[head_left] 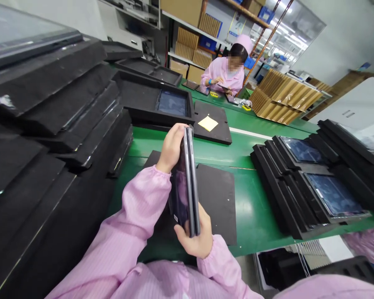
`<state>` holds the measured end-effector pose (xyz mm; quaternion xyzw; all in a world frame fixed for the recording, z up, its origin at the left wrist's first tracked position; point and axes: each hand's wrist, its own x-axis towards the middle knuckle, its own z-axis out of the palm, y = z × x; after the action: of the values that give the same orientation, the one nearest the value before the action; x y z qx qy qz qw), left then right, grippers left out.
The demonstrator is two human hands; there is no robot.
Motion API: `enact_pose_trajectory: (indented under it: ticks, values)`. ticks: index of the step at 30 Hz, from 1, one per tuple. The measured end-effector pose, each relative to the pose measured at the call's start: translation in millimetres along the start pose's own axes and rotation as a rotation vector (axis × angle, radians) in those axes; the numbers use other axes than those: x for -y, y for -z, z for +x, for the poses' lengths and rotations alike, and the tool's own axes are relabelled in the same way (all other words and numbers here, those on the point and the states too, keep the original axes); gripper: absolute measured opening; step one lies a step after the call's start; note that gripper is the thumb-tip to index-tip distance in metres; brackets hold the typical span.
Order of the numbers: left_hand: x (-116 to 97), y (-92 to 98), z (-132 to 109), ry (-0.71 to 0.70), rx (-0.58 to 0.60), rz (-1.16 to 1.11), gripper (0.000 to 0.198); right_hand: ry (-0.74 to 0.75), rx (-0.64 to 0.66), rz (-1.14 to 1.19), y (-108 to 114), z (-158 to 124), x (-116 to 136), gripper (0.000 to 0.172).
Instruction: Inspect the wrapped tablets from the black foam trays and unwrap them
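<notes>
Two tablets [187, 182] are held upright on edge, pressed together side by side, above the green table. My left hand [172, 147] closes around their far end. Around the near end is my right hand [198, 236], with the thumb on the left tablet's dark screen and the fingers on the other side. The narrow edges with side buttons face up toward me. Beneath the tablets lies a flat black foam pad [218, 199], partly hidden by them and my hands.
Tall stacks of black foam trays [90, 104] rise at left. More trays with tablets [333, 193] stand at right. Ahead are a tray holding a tablet [173, 103] and a black board with a yellow note [208, 123]. A co-worker [227, 70] in pink sits across, beside cardboard dividers [280, 97].
</notes>
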<state>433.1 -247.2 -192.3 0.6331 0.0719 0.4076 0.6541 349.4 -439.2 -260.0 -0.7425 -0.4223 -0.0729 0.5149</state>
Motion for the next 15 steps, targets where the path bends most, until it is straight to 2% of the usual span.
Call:
enact_pose_trajectory:
  ticks: [4, 8, 11, 15]
  values:
    - [6, -2.0, -1, 0.001, -0.011, -0.007, 0.043, 0.050, 0.019, 0.048, 9, -1, 4, 0.075]
    - [13, -0.9, 0, 0.018, -0.057, -0.029, 0.043, 0.027, 0.032, 0.064, 5, -3, 1, 0.081]
    - [18, 2.1, 1, 0.048, -0.102, -0.058, 0.039, 0.065, 0.017, 0.045, 0, -2, -8, 0.089]
    - [22, 6.8, 2, 0.083, -0.142, -0.092, 0.037, 0.135, 0.066, -0.013, -1, 4, -19, 0.102]
